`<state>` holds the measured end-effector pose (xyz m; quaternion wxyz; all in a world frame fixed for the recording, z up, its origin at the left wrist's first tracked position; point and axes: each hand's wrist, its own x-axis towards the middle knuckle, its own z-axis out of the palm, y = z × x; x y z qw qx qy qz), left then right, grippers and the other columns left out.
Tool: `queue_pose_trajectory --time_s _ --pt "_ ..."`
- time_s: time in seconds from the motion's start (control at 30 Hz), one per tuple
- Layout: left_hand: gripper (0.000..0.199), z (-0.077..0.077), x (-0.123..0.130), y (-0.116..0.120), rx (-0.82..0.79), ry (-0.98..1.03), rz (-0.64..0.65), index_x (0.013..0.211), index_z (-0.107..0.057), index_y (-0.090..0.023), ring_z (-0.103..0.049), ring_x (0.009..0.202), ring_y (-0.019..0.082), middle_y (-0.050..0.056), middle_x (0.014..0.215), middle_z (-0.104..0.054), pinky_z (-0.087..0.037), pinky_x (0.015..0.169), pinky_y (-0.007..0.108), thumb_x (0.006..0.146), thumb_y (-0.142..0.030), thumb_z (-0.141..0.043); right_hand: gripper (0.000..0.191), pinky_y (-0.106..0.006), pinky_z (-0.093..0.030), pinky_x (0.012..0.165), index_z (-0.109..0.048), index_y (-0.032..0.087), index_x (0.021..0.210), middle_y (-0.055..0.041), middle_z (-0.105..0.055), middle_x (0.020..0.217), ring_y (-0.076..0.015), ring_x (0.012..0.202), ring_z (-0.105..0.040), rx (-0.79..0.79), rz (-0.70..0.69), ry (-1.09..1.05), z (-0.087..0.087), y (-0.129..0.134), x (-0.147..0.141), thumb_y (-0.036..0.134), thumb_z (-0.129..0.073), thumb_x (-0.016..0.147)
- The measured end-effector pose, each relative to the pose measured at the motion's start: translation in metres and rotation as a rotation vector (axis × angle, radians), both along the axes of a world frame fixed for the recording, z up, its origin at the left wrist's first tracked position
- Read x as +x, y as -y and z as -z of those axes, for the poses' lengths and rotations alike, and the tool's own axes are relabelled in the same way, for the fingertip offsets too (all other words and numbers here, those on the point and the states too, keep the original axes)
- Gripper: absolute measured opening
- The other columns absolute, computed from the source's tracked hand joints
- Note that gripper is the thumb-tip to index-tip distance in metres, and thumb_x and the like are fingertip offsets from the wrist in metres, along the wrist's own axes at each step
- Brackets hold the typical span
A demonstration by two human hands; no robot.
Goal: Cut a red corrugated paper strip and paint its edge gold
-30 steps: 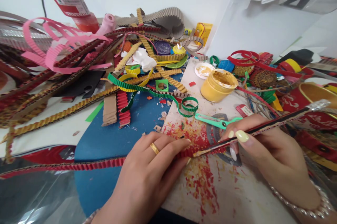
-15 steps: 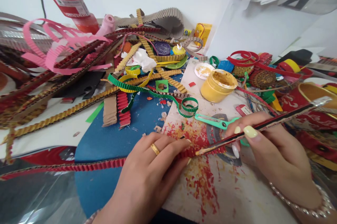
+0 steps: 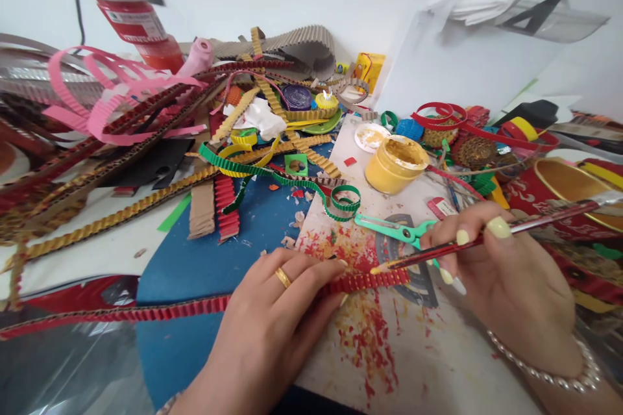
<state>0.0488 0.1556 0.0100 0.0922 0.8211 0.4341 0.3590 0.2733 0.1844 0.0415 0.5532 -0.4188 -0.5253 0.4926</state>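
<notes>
My left hand (image 3: 277, 317) presses a long red corrugated cardboard strip (image 3: 185, 310) onto the board (image 3: 316, 363), thumb below it and fingers above. The strip runs off to the left and sticks out a short way to the right of the hand, with yellow dabs on its ridges. In my right hand (image 3: 520, 278) is a thin dark red paintbrush (image 3: 545, 220), gripped between thumb and fingers. Its yellow-coated tip hangs at the strip's upper edge; whether it touches, I cannot tell. An open jar of yellow paint (image 3: 389, 175) stands behind the brush.
Turquoise scissors (image 3: 389, 228) lie just behind the brush. Green corrugated strip (image 3: 282, 175) curls behind my left hand. Pink strips (image 3: 107, 103) and a red paint bottle (image 3: 134, 19) crowd the back left. A red cup (image 3: 549, 191) and coiled pieces fill the right side.
My right hand has drawn back to the right a little, and the brush tip has shifted rightward and up along the strip. My left hand keeps its hold on the strip.
</notes>
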Motion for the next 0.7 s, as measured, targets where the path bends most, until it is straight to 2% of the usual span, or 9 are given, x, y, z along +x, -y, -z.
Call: queue_pose_trajectory --time_s 0.27,0.7 --pt "0.015 -0.002 0.001 -0.001 0.011 0.004 -0.005 0.105 -0.058 -0.02 -0.056 0.08 0.011 -0.002 0.086 -0.065 -0.046 0.073 0.022 0.091 -0.017 -0.056 0.013 -0.022 -0.046 0.057 -0.058 0.026 0.085 0.0042 -0.061 0.072 -0.0109 0.059 -0.054 -0.047 -0.102 0.054 0.008 0.003 0.004 0.031 -0.05 0.094" --pt "0.017 -0.002 0.001 -0.001 0.013 0.015 -0.012 0.104 -0.057 -0.021 -0.057 0.079 0.011 -0.003 0.085 -0.066 -0.047 0.071 0.022 0.088 -0.014 -0.059 0.007 -0.023 -0.047 0.057 -0.057 0.03 0.092 0.0029 -0.063 0.08 -0.0134 0.065 -0.054 -0.042 -0.207 0.143 0.014 0.002 0.008 0.036 -0.053 0.091"
